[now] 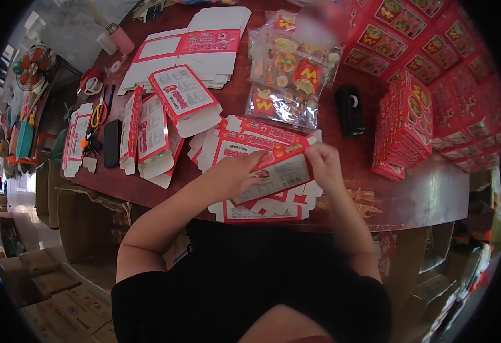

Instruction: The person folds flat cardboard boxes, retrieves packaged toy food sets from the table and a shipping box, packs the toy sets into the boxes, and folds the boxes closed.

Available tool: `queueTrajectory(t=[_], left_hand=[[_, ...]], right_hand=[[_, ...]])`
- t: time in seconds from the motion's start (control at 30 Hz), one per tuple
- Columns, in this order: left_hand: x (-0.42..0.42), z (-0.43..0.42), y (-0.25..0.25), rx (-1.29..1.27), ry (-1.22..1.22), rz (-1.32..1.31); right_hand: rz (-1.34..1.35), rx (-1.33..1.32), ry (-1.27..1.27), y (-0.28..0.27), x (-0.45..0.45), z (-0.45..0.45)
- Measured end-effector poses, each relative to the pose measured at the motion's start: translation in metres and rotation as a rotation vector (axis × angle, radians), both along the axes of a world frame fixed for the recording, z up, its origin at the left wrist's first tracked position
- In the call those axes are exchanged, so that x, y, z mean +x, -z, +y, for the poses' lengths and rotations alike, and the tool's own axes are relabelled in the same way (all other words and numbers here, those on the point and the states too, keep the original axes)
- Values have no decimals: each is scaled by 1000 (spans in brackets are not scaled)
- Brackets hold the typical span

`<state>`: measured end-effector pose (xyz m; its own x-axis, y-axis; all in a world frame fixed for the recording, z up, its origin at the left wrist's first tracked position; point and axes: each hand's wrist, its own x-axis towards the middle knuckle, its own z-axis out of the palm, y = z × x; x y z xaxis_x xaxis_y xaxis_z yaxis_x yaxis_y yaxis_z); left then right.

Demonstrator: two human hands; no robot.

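Note:
Between my two hands is a red and white printed cardboard box (285,176), held tilted over the table's front part. My left hand (236,176) is closed on its left end, with some fingers hidden behind the panel. At the other end, my right hand (324,164) grips the box near its end flaps. Under and behind it lie more flat printed cartons (235,147) in an overlapping pile. Opened boxes (184,98) with loose flaps stand to the left of my left hand.
Clear plastic packs (285,104) lie behind the box, beside a black tape dispenser (350,111). Stacked red boxes (402,126) rise at right. Flat white cartons (209,43), scissors (99,113), a black phone (112,144) and a pink bottle (120,39) occupy the left side.

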<state>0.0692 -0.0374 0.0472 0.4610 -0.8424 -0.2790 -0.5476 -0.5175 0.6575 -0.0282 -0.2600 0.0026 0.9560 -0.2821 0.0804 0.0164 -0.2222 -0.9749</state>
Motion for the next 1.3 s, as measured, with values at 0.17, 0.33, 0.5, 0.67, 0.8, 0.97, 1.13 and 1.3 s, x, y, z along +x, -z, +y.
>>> queueTrajectory(t=[0.17,0.33,0.5,0.67,0.8,0.97,1.13,1.3], left_hand=[[26,35,22,-83,-329,274],[23,46,30,-85,-501,400],[21,60,44,-128,-517,415],[22,56,44,-175,-530,491],[21,49,38,-148,-496,424],[19,43,20,-76,-390,375],[14,28,13,-50,-204,445],[10,18,14,-166,-164,340]], right_hand=[[-353,-1341,276,-8,103,-76],[-338,-1643,193,17,151,-125],[-451,-1255,4,2,149,-137],[-240,-200,103,5,129,-140],[-278,282,346,-17,75,-114],[-178,613,386,-34,-3,-91],[-50,591,142,29,-70,-121],[-250,960,-206,-10,-84,-89]])
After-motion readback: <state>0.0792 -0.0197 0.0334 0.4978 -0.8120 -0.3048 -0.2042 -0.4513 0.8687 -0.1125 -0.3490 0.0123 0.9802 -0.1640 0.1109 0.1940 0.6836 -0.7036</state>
